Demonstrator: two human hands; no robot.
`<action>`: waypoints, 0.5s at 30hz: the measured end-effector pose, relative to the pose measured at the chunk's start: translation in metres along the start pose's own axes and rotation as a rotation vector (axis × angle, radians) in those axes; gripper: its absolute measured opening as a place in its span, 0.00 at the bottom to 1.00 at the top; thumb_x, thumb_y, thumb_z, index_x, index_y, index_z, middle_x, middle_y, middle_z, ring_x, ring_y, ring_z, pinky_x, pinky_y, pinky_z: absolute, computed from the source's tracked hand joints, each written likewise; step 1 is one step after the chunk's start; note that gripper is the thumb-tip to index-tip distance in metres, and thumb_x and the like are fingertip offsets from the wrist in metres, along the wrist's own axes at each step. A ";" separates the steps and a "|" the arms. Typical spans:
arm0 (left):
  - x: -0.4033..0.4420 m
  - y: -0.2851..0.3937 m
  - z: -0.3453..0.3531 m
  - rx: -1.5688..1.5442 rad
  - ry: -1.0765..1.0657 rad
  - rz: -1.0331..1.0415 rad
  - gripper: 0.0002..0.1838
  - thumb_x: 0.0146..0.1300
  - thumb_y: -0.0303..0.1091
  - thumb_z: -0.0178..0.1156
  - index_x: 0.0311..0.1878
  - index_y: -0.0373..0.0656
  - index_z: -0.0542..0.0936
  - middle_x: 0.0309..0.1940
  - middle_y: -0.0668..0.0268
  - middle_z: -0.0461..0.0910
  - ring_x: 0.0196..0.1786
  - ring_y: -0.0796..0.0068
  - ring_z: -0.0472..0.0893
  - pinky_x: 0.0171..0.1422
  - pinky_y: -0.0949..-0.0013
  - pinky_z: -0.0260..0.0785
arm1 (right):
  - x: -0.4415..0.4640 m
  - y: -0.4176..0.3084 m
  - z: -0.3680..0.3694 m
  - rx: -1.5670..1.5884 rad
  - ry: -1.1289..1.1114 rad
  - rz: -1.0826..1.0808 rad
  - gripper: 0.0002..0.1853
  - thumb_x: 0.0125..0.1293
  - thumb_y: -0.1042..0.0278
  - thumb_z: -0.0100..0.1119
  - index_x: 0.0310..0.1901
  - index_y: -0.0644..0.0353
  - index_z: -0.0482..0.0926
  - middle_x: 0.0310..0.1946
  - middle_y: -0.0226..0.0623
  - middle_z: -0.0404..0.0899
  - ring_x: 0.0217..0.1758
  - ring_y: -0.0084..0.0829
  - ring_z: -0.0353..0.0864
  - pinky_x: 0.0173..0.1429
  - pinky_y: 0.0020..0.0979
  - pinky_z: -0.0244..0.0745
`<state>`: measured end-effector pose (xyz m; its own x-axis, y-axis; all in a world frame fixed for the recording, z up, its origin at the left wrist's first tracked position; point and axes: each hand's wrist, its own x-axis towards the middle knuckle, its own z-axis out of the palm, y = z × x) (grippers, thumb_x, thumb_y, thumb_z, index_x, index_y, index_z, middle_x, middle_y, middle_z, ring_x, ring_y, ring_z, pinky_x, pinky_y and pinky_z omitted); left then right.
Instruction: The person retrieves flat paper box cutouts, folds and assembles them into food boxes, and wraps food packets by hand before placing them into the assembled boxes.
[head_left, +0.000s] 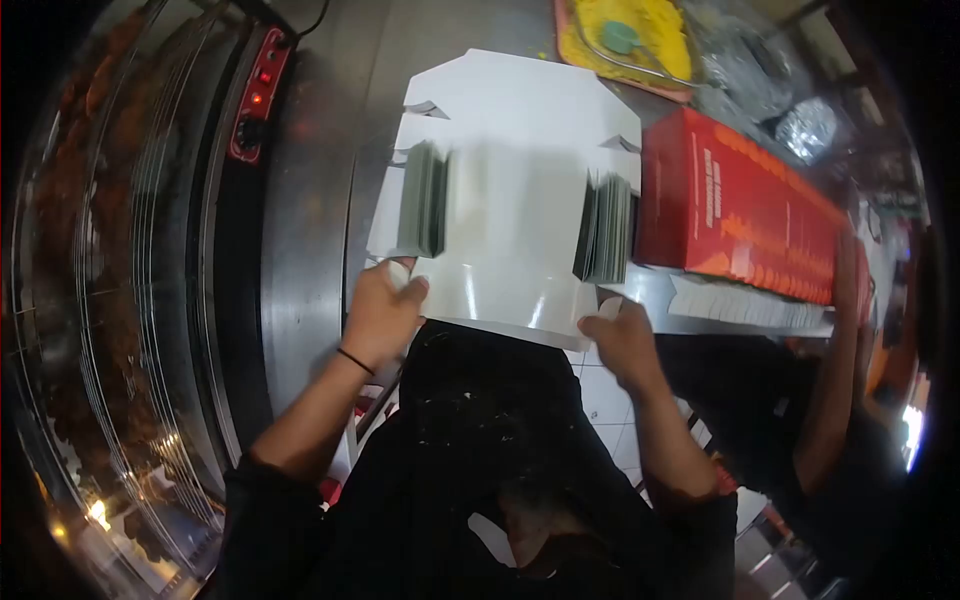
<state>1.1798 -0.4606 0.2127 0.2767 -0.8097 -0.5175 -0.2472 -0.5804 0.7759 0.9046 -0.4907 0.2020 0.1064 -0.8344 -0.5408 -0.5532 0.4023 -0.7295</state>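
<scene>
In front of me on the metal counter lies a stack of white cardboard box blanks [510,205] with cut corners and slots. Layered grey-looking edges show in two bands, one on each side of the stack. My left hand [385,312] grips the near left corner, its thumb on top and its other fingers partly hidden. At the near right corner my right hand [622,338] is closed the same way on the cardboard. The near edge of the stack reaches out over the counter's edge, close to my dark clothing.
A red printed box [745,210] stands right of the stack, above layered white edges [745,303]. Another person's arm [838,350] is beside it. Behind are a tray of yellow food [640,30] with a teal scoop and clear plastic [745,70]. A wire-racked cabinet [110,260] is left.
</scene>
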 end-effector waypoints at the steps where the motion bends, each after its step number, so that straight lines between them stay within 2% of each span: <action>1: -0.001 -0.005 0.005 0.195 0.052 0.131 0.11 0.54 0.25 0.53 0.41 0.33 0.75 0.40 0.46 0.76 0.34 0.46 0.78 0.38 0.59 0.72 | -0.001 -0.005 0.009 -0.138 0.091 -0.073 0.19 0.46 0.79 0.50 0.44 0.75 0.71 0.34 0.54 0.78 0.41 0.47 0.78 0.49 0.36 0.71; 2: -0.004 -0.006 0.009 0.272 0.094 0.153 0.12 0.54 0.24 0.52 0.42 0.31 0.74 0.39 0.44 0.75 0.35 0.44 0.77 0.40 0.58 0.71 | -0.006 -0.016 0.014 -0.060 0.099 -0.006 0.18 0.47 0.79 0.48 0.43 0.78 0.70 0.38 0.63 0.74 0.49 0.57 0.71 0.57 0.42 0.65; 4: -0.017 0.005 0.018 0.426 0.165 0.192 0.15 0.53 0.23 0.50 0.44 0.27 0.72 0.38 0.38 0.73 0.36 0.39 0.75 0.43 0.57 0.69 | -0.006 -0.014 0.025 -0.189 0.187 -0.172 0.19 0.47 0.78 0.50 0.42 0.80 0.69 0.43 0.67 0.70 0.54 0.60 0.65 0.61 0.43 0.60; 5: -0.020 0.003 0.025 0.435 0.180 0.210 0.16 0.52 0.23 0.50 0.45 0.24 0.70 0.39 0.38 0.72 0.38 0.40 0.74 0.45 0.57 0.68 | -0.006 -0.011 0.030 -0.248 0.230 -0.256 0.19 0.48 0.77 0.50 0.42 0.81 0.69 0.46 0.69 0.67 0.57 0.61 0.62 0.63 0.43 0.58; 6: -0.022 -0.001 0.031 0.443 0.195 0.232 0.17 0.52 0.23 0.50 0.45 0.22 0.68 0.39 0.37 0.71 0.40 0.40 0.73 0.47 0.57 0.67 | -0.001 -0.009 0.038 -0.289 0.206 -0.267 0.24 0.48 0.76 0.51 0.46 0.84 0.62 0.53 0.72 0.56 0.62 0.65 0.51 0.67 0.49 0.47; 7: -0.023 -0.006 0.038 0.454 0.206 0.256 0.19 0.52 0.23 0.49 0.46 0.19 0.67 0.39 0.36 0.70 0.42 0.41 0.73 0.50 0.57 0.66 | 0.002 -0.003 0.047 -0.322 0.247 -0.289 0.24 0.48 0.76 0.51 0.47 0.82 0.61 0.52 0.69 0.57 0.60 0.63 0.53 0.65 0.48 0.49; 8: -0.024 -0.015 0.045 0.486 0.140 0.272 0.25 0.51 0.23 0.50 0.49 0.13 0.59 0.44 0.31 0.63 0.50 0.39 0.66 0.57 0.52 0.57 | 0.007 0.002 0.058 -0.355 0.291 -0.313 0.24 0.49 0.76 0.51 0.48 0.80 0.60 0.50 0.66 0.57 0.58 0.60 0.55 0.63 0.47 0.51; 9: -0.027 -0.016 0.049 0.479 0.139 0.290 0.27 0.51 0.24 0.51 0.50 0.13 0.57 0.45 0.31 0.61 0.51 0.38 0.64 0.57 0.50 0.55 | 0.010 0.001 0.066 -0.387 0.341 -0.333 0.24 0.49 0.76 0.50 0.49 0.78 0.59 0.49 0.63 0.58 0.55 0.57 0.57 0.60 0.47 0.53; 10: -0.027 -0.017 0.054 0.469 0.142 0.313 0.29 0.51 0.25 0.52 0.51 0.13 0.55 0.47 0.30 0.59 0.52 0.37 0.62 0.58 0.48 0.53 | 0.015 -0.007 0.066 -0.380 0.345 -0.400 0.30 0.50 0.73 0.54 0.53 0.78 0.54 0.51 0.63 0.54 0.58 0.57 0.52 0.62 0.50 0.48; 11: -0.026 -0.020 0.057 0.461 0.145 0.333 0.31 0.51 0.26 0.53 0.52 0.14 0.53 0.48 0.30 0.57 0.52 0.36 0.60 0.58 0.47 0.51 | 0.019 -0.012 0.069 -0.363 0.360 -0.399 0.31 0.51 0.71 0.55 0.53 0.78 0.54 0.52 0.62 0.54 0.58 0.56 0.52 0.62 0.50 0.47; 12: -0.026 -0.025 0.060 0.461 0.159 0.431 0.40 0.50 0.34 0.59 0.53 0.14 0.49 0.49 0.28 0.54 0.53 0.34 0.57 0.58 0.44 0.49 | 0.017 -0.013 0.073 -0.351 0.363 -0.382 0.33 0.51 0.69 0.56 0.54 0.78 0.53 0.52 0.61 0.54 0.58 0.56 0.52 0.63 0.50 0.46; 15: -0.028 -0.022 0.074 0.553 0.247 0.433 0.46 0.49 0.43 0.62 0.54 0.13 0.49 0.50 0.27 0.54 0.54 0.33 0.57 0.59 0.43 0.49 | 0.019 -0.007 0.078 -0.382 0.405 -0.388 0.36 0.53 0.63 0.59 0.56 0.78 0.52 0.53 0.60 0.54 0.59 0.55 0.52 0.62 0.51 0.46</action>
<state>1.1091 -0.4321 0.1836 0.2331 -0.9706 -0.0600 -0.7950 -0.2257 0.5631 0.9752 -0.4799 0.1637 0.0793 -0.9967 -0.0157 -0.7986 -0.0540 -0.5994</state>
